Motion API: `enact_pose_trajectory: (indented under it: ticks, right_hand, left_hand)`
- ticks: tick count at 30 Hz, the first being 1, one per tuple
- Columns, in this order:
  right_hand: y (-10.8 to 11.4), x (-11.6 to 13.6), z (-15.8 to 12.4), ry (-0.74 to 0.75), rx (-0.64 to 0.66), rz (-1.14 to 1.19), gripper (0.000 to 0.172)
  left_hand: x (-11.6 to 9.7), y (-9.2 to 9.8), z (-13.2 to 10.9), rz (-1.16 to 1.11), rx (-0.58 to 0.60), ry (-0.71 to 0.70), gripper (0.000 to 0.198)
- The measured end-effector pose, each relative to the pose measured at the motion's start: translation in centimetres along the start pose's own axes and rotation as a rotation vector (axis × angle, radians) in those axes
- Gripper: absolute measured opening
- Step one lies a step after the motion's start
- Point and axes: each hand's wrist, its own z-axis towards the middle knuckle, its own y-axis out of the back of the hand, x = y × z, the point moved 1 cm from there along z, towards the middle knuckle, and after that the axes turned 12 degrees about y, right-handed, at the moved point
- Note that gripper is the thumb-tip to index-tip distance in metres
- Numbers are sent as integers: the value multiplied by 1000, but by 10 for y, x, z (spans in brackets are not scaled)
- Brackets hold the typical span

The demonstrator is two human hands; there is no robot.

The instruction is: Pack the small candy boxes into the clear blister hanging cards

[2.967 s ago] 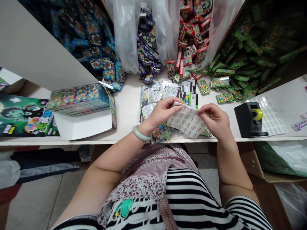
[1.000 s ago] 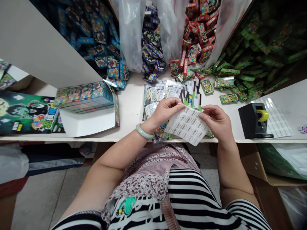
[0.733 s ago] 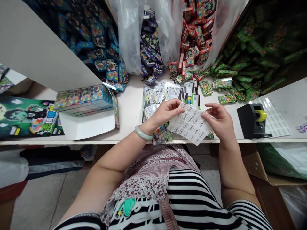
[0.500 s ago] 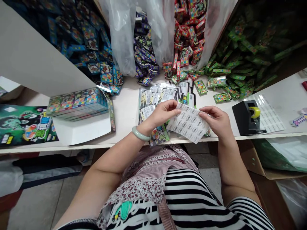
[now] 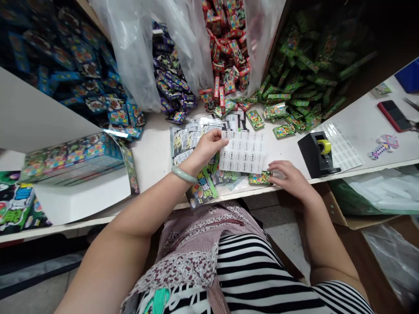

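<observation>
My left hand [image 5: 209, 146], with a pale green bangle on its wrist, pinches the upper left corner of a white sticker sheet [image 5: 244, 152] printed with rows of round labels, holding it just over the white table [image 5: 153, 152]. My right hand [image 5: 288, 176] has dropped to the table's front edge. Its fingers lie stretched out, with the tips against a small green candy box [image 5: 260, 178]. Under the sheet lies a spread of flat printed packets [image 5: 193, 137]. One green packet [image 5: 201, 192] hangs over the table edge.
Heaps of small boxes line the back: blue [image 5: 114, 113], purple [image 5: 173, 96], red [image 5: 225, 83], green [image 5: 294, 100]. A filled display carton [image 5: 72, 157] sits left. A black tape dispenser [image 5: 316, 152], a clear label sheet [image 5: 342, 150] and a red phone [image 5: 394, 115] lie right.
My right hand let go of the sticker sheet and went down to the small green box at the table edge. The left hand now holds the sheet alone, further forward. My head turned right.
</observation>
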Motion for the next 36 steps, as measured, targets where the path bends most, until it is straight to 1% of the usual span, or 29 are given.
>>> enact_pose_trajectory:
  ticks: [1, 2, 5, 7, 9, 11, 13, 15, 16, 17, 19, 22, 24, 25, 26, 27, 28, 29, 30, 31, 32, 34, 35, 36]
  right_hand:
    - [-6, 0, -3, 6, 76, -11, 26]
    - [-12, 0, -4, 1, 124, -29, 32]
    - [-26, 1, -1, 2, 200, -80, 42]
    - [-29, 2, 3, 37, 226, -113, 45]
    - [-25, 5, 3, 61, 238, -137, 46]
    - [-15, 9, -1, 78, 219, -122, 46]
    - [0, 14, -6, 106, 116, -91, 45]
    - [16, 16, -9, 136, -34, -98, 45]
    - [22, 17, -9, 147, -95, -123, 45]
    - [25, 16, -7, 154, -128, -153, 44]
    - [25, 11, -2, 152, -126, -203, 43]
    - [12, -2, 9, 105, -44, -225, 40]
    - [2, -11, 14, 51, 16, -234, 34]
    - [-2, -14, 15, 25, 37, -241, 31]
    - [-5, -16, 15, 2, 50, -250, 28]
    - [-7, -18, 15, -15, 54, -258, 27]
    - [-8, -18, 15, -25, 54, -263, 26]
    - [-8, -19, 14, -30, 52, -264, 27]
    - [-7, -20, 13, -30, 52, -258, 27]
    - [-5, -21, 13, -30, 51, -245, 27]
    - [-3, -23, 13, -34, 41, -227, 26]
    - [3, -31, 15, -72, -20, -203, 24]
    - [6, -36, 17, -111, -72, -209, 26]
    - [9, -43, 20, -159, -125, -228, 28]
  left_hand:
    - [1, 0, 3, 5, -24, 9, 17]
    - [3, 1, 5, 15, -47, 18, 17]
    - [6, 0, 11, 57, -104, 34, 15]
    - [7, 0, 15, 75, -135, 38, 13]
    - [7, 0, 18, 83, -164, 43, 12]
    - [7, 0, 19, 91, -180, 41, 12]
    - [8, -4, 18, 89, -169, 51, 13]
    - [11, -14, 15, 80, -119, 75, 13]
    - [13, -21, 14, 80, -82, 86, 13]
    - [16, -29, 12, 84, -44, 93, 13]
    - [22, -48, 10, 103, 17, 93, 16]
    - [28, -71, 11, 164, 24, 106, 21]
    - [29, -79, 12, 282, 14, 124, 13]
    - [28, -80, 11, 374, 16, 105, 11]
    - [26, -79, 9, 481, 17, 50, 20]
    - [24, -77, 7, 591, 9, -44, 33]
    - [22, -75, 3, 699, -8, -168, 43]
    - [20, -72, -2, 800, -20, -301, 49]
    - [20, -70, -7, 898, -9, -419, 49]
    - [21, -69, -12, 995, 31, -504, 46]
    - [23, -70, -16, 1091, 103, -554, 43]
    - [30, -72, -23, 1256, 272, -584, 41]
    - [33, -75, -25, 1313, 328, -588, 43]
    - [36, -77, -26, 1350, 352, -594, 45]
